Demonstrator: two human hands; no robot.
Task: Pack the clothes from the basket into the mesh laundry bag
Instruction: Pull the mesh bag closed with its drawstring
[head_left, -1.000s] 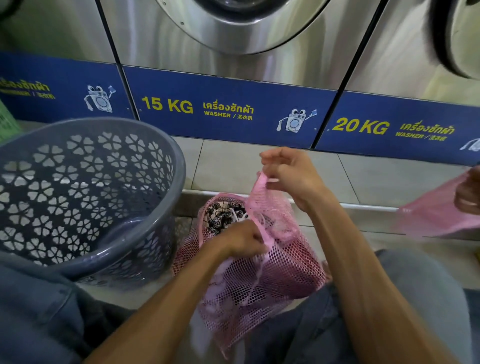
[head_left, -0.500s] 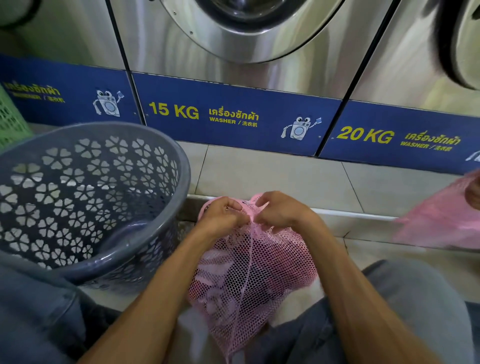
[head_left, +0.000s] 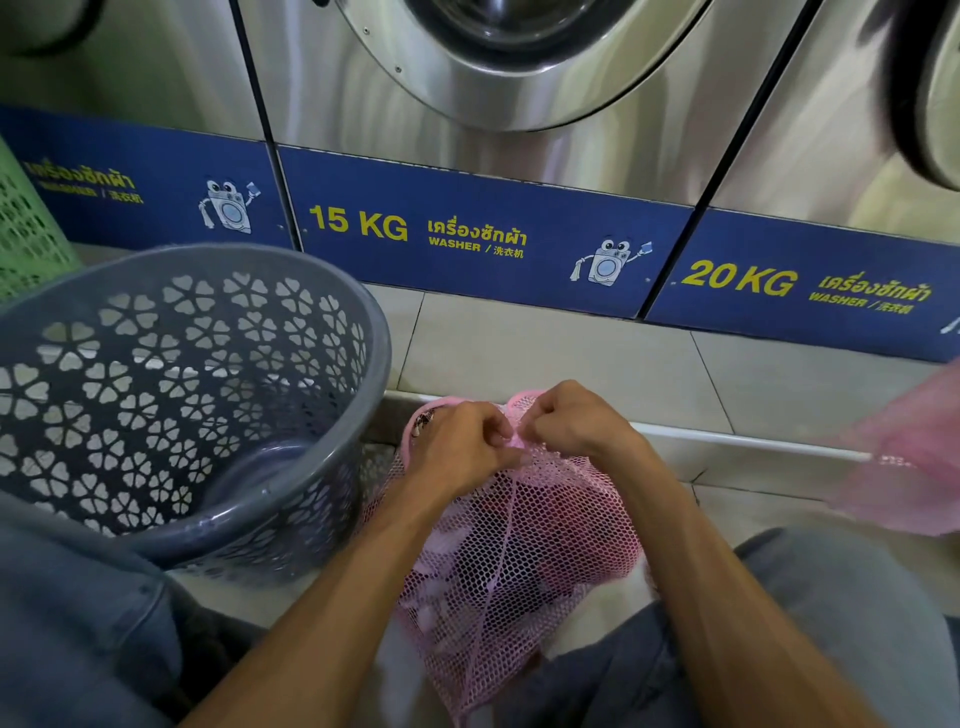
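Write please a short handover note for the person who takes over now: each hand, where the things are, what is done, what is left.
Left hand: pinches the top edge of the pink mesh bag.
Right hand: pinches the same edge, beside the left.
Bag: between the knees, with clothes inside, mouth gathered.
Grey basket: to the left, no clothes visible inside.
Done: clothes packed, it seems.
Left: finish closing the bag.

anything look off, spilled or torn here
Nothing stands out. The grey basket stands upright on the floor with no clothes visible inside. The pink mesh bag looks whole, clothes inside it, and the left hand and right hand pinch its top edge together. Nothing lies loose on the tiles.
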